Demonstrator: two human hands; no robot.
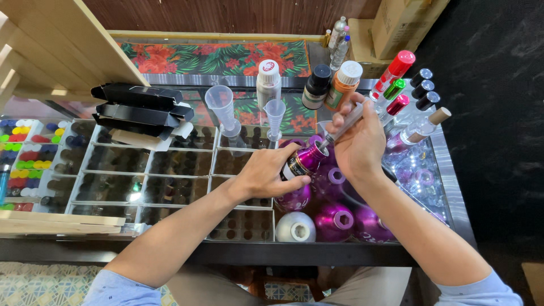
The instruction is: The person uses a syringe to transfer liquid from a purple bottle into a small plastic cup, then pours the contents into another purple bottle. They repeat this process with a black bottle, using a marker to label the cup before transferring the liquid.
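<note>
Head view, looking down on a glass counter [447, 170] with compartments of small bottles beneath. Black boxes [139, 110] lie stacked at its left, and two clear funnels [221, 105] stand mid-counter. More purple bottles [334, 218] sit at the near edge. Left hand [263, 173] wraps its fingers around a tilted purple bottle [306, 160], held above them. Right hand [357, 141] pinches a syringe [343, 126], its tip at the bottle's mouth.

Glass counter [447, 187], dark wood wall [226, 14]
</note>
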